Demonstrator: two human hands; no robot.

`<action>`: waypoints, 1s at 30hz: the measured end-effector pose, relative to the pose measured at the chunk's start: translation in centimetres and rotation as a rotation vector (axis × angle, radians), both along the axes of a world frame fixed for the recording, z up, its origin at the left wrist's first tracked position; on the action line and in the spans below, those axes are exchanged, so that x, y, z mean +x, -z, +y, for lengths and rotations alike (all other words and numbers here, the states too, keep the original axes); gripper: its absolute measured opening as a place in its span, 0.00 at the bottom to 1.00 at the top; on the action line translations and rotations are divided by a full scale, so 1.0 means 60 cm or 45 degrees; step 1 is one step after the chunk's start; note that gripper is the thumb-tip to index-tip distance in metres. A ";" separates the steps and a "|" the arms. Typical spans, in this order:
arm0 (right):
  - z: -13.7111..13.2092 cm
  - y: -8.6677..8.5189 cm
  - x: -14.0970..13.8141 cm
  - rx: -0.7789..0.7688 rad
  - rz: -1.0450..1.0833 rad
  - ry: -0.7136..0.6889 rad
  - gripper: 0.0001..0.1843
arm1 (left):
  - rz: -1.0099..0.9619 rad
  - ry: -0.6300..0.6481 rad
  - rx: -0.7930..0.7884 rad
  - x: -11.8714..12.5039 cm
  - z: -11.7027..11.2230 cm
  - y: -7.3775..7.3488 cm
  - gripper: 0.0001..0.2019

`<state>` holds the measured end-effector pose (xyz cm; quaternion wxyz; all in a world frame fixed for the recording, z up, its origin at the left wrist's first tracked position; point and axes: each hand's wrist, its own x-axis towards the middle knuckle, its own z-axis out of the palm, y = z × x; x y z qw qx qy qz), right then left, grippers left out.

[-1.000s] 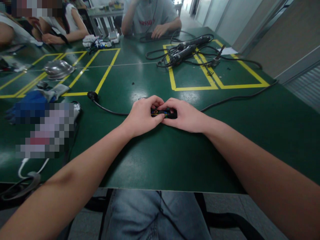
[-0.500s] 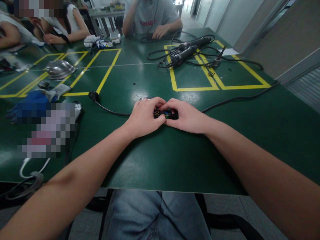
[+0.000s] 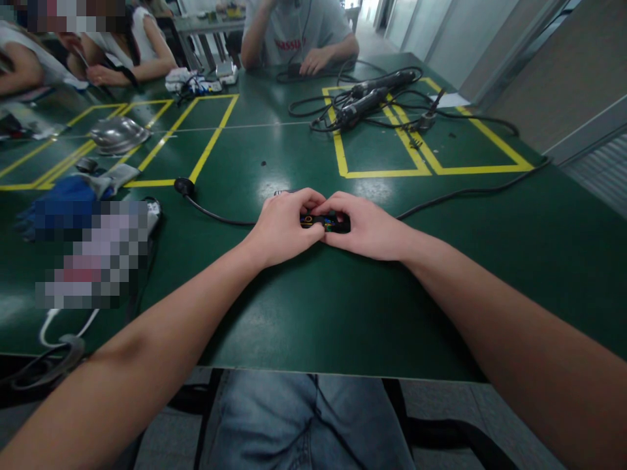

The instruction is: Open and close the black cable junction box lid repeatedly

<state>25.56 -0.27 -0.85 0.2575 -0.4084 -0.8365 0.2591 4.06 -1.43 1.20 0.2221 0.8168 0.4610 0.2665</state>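
Pale wall panels [image 3: 435,32], at right. Green table [image 3: 294,320], glossy, marked with yellow tape [image 3: 385,174]; co-workers [image 3: 304,36] seated at far edges. Black tools [image 3: 362,108] with tangled cables [image 3: 298,114], far right. Metal bowl [image 3: 120,136], far left. Left hand [image 3: 281,228] and right hand [image 3: 375,227]: curled, grasping opposite ends of dark device [image 3: 339,226] between them, at table's middle. Black plug [image 3: 184,188], left.

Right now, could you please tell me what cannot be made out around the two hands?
Head view: both ends of the dark device, covered by the left hand and right hand.
Head view: its coloured details, too small to identify.
Head view: the plug lead's onward course, hidden behind the left hand.
Head view: the black cable's onward course, hidden behind the right hand.
Head view: most of the silvery item, behind the left hand.
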 end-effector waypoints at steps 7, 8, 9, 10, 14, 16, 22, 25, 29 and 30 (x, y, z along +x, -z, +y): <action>0.001 0.001 0.000 0.017 -0.004 -0.003 0.18 | 0.021 -0.028 0.030 0.004 -0.003 -0.004 0.18; 0.002 0.002 0.000 0.018 -0.005 -0.003 0.18 | 0.027 -0.037 0.038 0.005 -0.004 -0.005 0.18; 0.002 0.002 0.000 0.019 -0.006 -0.004 0.18 | 0.030 -0.044 0.044 0.006 -0.005 -0.006 0.18; 0.003 0.002 0.000 0.021 -0.006 -0.006 0.18 | 0.032 -0.049 0.045 0.006 -0.006 -0.006 0.18; 0.003 0.003 0.001 0.024 -0.007 -0.005 0.17 | 0.046 -0.070 0.046 0.008 -0.008 -0.008 0.18; 0.002 0.004 0.001 0.026 -0.001 -0.001 0.17 | 0.060 -0.078 0.051 0.009 -0.009 -0.009 0.18; 0.002 0.004 0.001 0.010 0.014 -0.003 0.17 | 0.096 -0.086 0.062 0.012 -0.012 -0.009 0.18; 0.002 0.003 0.001 0.007 0.018 -0.004 0.18 | 0.100 -0.054 0.095 0.007 -0.010 -0.006 0.17; -0.002 0.001 -0.002 0.031 0.001 0.019 0.18 | -0.020 -0.167 0.227 -0.010 0.004 -0.005 0.14; -0.004 0.000 -0.003 0.034 -0.008 0.023 0.18 | -0.028 -0.221 0.263 -0.016 0.009 -0.005 0.15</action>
